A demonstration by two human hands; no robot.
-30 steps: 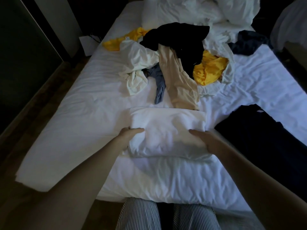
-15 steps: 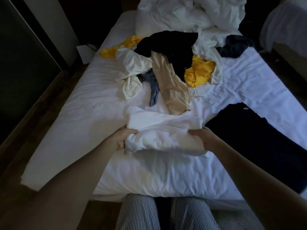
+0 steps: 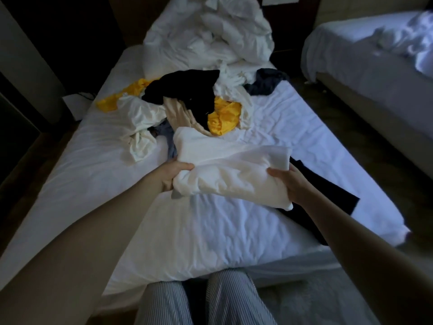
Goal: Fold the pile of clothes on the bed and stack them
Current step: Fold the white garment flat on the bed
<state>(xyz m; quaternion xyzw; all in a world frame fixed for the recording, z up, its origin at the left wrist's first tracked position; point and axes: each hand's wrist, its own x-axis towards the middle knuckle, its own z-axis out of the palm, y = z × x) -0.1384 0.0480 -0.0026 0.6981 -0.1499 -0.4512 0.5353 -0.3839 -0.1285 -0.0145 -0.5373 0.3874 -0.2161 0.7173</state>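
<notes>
Two hands hold one folded white garment [image 3: 230, 171]: the left hand [image 3: 174, 175] grips its left end, fingers curled over the top; the right hand [image 3: 290, 184] grips its right end, thumb on top; the garment hangs between them, seemingly just clear of the bed [image 3: 93, 174]; a black garment [image 3: 332, 195] lies flat under and beyond the right hand; the unfolded pile [image 3: 187, 99] sits past the far edge. This looks like the stacking step; next calls for lowering it squarely onto the black garment, then releasing both ends together so the folds hold.
</notes>
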